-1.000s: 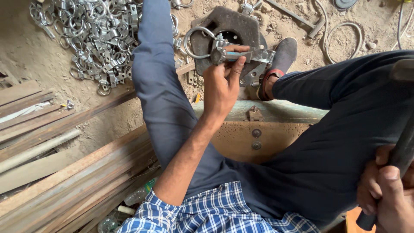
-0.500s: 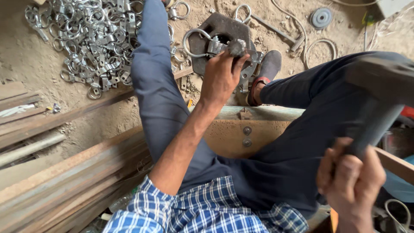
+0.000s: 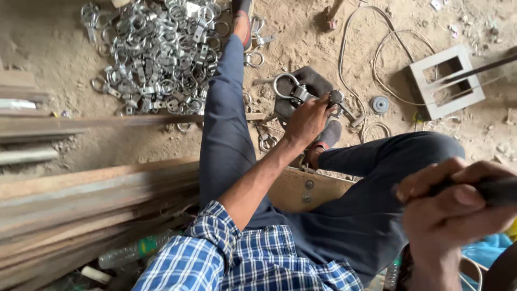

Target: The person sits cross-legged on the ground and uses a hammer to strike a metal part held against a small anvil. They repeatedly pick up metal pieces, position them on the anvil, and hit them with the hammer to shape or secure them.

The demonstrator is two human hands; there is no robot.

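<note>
From the head view, our left hand (image 3: pixel 307 119) reaches forward and down, its fingers closed around a silver ring clamp (image 3: pixel 293 91) that rests on a dark metal block (image 3: pixel 318 85) on the sandy floor (image 3: pixel 54 48), between our two legs. The clamp's ring end points left and away from the hand, its long axis running roughly left to right toward a bolt end (image 3: pixel 336 97) just beside the knuckles. Our right hand (image 3: pixel 452 215) is raised close to the camera, blurred, fingers wrapped tightly around a dark handle (image 3: pixel 498 188); it sits well apart from the clamp, to the lower right. So the left hand is the nearer one. A pile of similar clamps (image 3: pixel 156 54) lies on the floor to the far left.
</note>
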